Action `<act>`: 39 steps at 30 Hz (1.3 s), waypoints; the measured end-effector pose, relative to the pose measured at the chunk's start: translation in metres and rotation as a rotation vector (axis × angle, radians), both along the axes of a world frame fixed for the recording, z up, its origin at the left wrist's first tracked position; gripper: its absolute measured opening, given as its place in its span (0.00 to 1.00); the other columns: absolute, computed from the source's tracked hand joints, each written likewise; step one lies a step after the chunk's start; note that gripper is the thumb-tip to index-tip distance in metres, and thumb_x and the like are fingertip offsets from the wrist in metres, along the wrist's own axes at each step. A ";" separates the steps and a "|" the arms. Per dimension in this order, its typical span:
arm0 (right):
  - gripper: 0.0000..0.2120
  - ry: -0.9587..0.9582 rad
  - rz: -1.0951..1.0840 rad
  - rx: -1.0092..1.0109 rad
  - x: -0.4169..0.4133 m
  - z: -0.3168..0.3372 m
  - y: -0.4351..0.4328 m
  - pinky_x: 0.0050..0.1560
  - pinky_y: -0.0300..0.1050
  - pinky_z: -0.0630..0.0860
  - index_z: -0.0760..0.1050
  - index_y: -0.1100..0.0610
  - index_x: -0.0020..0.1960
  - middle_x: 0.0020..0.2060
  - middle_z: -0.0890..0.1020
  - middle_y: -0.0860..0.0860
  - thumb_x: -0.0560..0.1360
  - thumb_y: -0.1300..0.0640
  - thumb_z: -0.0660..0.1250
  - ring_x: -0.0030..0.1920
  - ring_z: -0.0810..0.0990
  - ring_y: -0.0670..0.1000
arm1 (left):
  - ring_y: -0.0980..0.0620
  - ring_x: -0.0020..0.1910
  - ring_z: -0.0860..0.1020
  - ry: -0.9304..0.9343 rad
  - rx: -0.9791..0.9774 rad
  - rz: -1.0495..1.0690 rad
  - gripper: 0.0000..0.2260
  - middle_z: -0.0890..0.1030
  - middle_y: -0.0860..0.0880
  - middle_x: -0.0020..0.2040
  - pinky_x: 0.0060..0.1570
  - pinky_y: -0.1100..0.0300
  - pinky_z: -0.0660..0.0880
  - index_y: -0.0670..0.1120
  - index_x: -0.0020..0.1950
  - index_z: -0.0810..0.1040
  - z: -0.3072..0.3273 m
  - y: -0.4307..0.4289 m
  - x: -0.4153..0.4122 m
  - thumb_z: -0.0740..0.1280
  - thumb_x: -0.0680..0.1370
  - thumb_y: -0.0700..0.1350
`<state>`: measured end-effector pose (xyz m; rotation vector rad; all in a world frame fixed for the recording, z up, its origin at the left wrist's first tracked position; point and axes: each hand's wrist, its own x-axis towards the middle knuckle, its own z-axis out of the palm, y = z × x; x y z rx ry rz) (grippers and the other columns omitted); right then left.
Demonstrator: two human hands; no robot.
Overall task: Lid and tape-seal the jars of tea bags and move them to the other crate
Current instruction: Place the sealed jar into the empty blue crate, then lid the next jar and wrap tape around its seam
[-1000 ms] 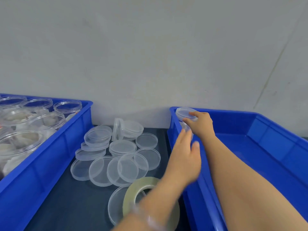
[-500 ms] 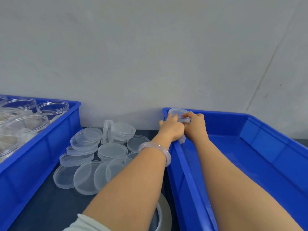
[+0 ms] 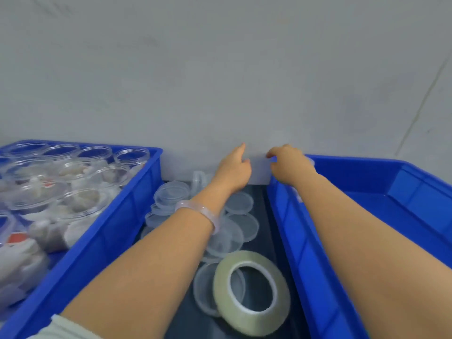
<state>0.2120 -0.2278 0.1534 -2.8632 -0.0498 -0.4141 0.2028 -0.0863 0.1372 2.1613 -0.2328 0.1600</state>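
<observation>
one left grip (image 3: 232, 171) near right grip (image 3: 291, 167)

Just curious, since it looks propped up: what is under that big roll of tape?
A clear round lid lies partly under the tape roll, on the dark tabletop. How far the lid reaches beneath the roll is hidden.

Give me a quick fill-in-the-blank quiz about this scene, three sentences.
The roll of tape lies between the left crate and the right crate, both coloured ___.
The jars in the left crate have no ___ on.
The bracelet sits on the ___ wrist.
Missing words: blue; lids; left.
</observation>
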 end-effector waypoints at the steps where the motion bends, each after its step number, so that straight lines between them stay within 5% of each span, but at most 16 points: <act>1: 0.18 0.046 0.086 0.032 -0.002 0.004 0.019 0.59 0.47 0.68 0.72 0.53 0.66 0.64 0.73 0.57 0.77 0.62 0.60 0.65 0.70 0.57 | 0.49 0.76 0.58 -0.005 0.010 0.057 0.23 0.59 0.47 0.77 0.67 0.64 0.54 0.45 0.77 0.57 0.004 0.017 -0.007 0.55 0.82 0.40; 7: 0.12 0.025 0.451 0.111 -0.047 0.010 0.157 0.42 0.41 0.63 0.75 0.61 0.59 0.55 0.80 0.60 0.77 0.62 0.59 0.56 0.77 0.61 | 0.46 0.73 0.63 0.020 0.210 0.174 0.25 0.64 0.44 0.75 0.69 0.58 0.60 0.44 0.76 0.61 0.049 0.105 -0.062 0.55 0.78 0.35; 10: 0.03 0.054 0.568 0.415 -0.079 0.005 0.213 0.40 0.39 0.64 0.76 0.56 0.46 0.36 0.80 0.52 0.75 0.61 0.64 0.42 0.76 0.55 | 0.43 0.69 0.69 0.002 0.500 0.315 0.22 0.69 0.41 0.71 0.65 0.55 0.66 0.41 0.72 0.66 0.078 0.167 -0.091 0.59 0.78 0.36; 15: 0.18 0.181 0.638 0.163 -0.110 -0.023 0.277 0.61 0.50 0.70 0.73 0.53 0.65 0.60 0.77 0.54 0.76 0.51 0.65 0.63 0.72 0.57 | 0.44 0.58 0.76 0.264 0.843 0.299 0.18 0.76 0.42 0.65 0.49 0.58 0.72 0.42 0.68 0.73 0.048 0.246 -0.143 0.59 0.78 0.37; 17: 0.16 0.201 0.569 0.102 -0.112 -0.031 0.290 0.61 0.52 0.70 0.75 0.50 0.63 0.60 0.77 0.55 0.76 0.51 0.64 0.64 0.70 0.58 | 0.48 0.50 0.76 0.305 0.870 0.258 0.18 0.78 0.45 0.62 0.42 0.62 0.70 0.46 0.66 0.75 0.029 0.256 -0.149 0.60 0.77 0.36; 20: 0.08 0.220 0.525 0.166 -0.118 -0.033 0.294 0.66 0.58 0.67 0.81 0.53 0.52 0.52 0.80 0.55 0.76 0.54 0.66 0.58 0.74 0.56 | 0.49 0.47 0.76 0.195 0.882 0.325 0.09 0.80 0.46 0.55 0.47 0.58 0.72 0.47 0.55 0.80 0.013 0.261 -0.152 0.67 0.77 0.41; 22: 0.06 0.162 0.557 0.219 -0.123 -0.025 0.288 0.67 0.59 0.63 0.81 0.53 0.48 0.50 0.81 0.54 0.76 0.57 0.65 0.54 0.75 0.54 | 0.51 0.41 0.75 0.135 0.820 0.327 0.05 0.80 0.48 0.48 0.42 0.60 0.70 0.47 0.51 0.81 0.022 0.264 -0.156 0.71 0.75 0.43; 24: 0.05 0.053 0.651 0.433 -0.128 -0.008 0.279 0.55 0.44 0.68 0.81 0.57 0.47 0.50 0.80 0.53 0.76 0.60 0.66 0.51 0.74 0.51 | 0.50 0.43 0.75 0.022 0.773 0.278 0.05 0.79 0.47 0.48 0.43 0.59 0.70 0.47 0.49 0.82 0.049 0.265 -0.161 0.72 0.74 0.44; 26: 0.03 -0.102 0.711 0.694 -0.137 0.015 0.265 0.53 0.33 0.65 0.80 0.58 0.45 0.57 0.76 0.57 0.74 0.62 0.68 0.61 0.72 0.52 | 0.47 0.51 0.76 -0.184 0.738 0.213 0.05 0.79 0.45 0.50 0.50 0.59 0.68 0.47 0.47 0.82 0.085 0.258 -0.169 0.73 0.72 0.45; 29: 0.06 -0.314 0.744 0.942 -0.151 0.043 0.232 0.54 0.20 0.60 0.74 0.47 0.39 0.67 0.69 0.56 0.73 0.57 0.67 0.75 0.54 0.49 | 0.48 0.54 0.77 -0.332 0.458 0.080 0.07 0.76 0.54 0.41 0.57 0.58 0.70 0.53 0.38 0.78 0.123 0.230 -0.188 0.73 0.67 0.52; 32: 0.07 -0.239 0.727 1.050 -0.165 0.040 0.187 0.64 0.52 0.71 0.75 0.44 0.38 0.52 0.74 0.28 0.72 0.55 0.66 0.73 0.59 0.44 | 0.56 0.49 0.76 -0.186 0.235 -0.023 0.04 0.77 0.57 0.39 0.50 0.60 0.72 0.52 0.39 0.80 0.125 0.197 -0.189 0.71 0.66 0.49; 34: 0.11 -0.191 0.673 1.028 -0.172 0.017 0.162 0.63 0.59 0.71 0.75 0.48 0.38 0.47 0.77 0.35 0.75 0.62 0.67 0.71 0.66 0.48 | 0.53 0.41 0.74 -0.030 0.055 -0.046 0.02 0.76 0.53 0.39 0.41 0.60 0.69 0.45 0.44 0.80 0.108 0.168 -0.182 0.68 0.73 0.42; 37: 0.13 -0.173 0.627 0.938 -0.188 -0.026 0.140 0.55 0.32 0.73 0.75 0.51 0.38 0.58 0.77 0.54 0.74 0.68 0.67 0.71 0.66 0.47 | 0.52 0.43 0.73 0.019 -0.251 0.238 0.05 0.74 0.51 0.43 0.43 0.60 0.68 0.44 0.48 0.76 0.050 0.131 -0.170 0.62 0.79 0.43; 39: 0.11 -0.126 0.611 0.885 -0.199 -0.052 0.131 0.46 0.25 0.71 0.77 0.51 0.40 0.64 0.73 0.53 0.73 0.67 0.69 0.70 0.66 0.45 | 0.53 0.50 0.74 -0.025 -0.406 0.404 0.03 0.75 0.53 0.46 0.47 0.62 0.66 0.47 0.50 0.74 -0.001 0.115 -0.175 0.63 0.78 0.44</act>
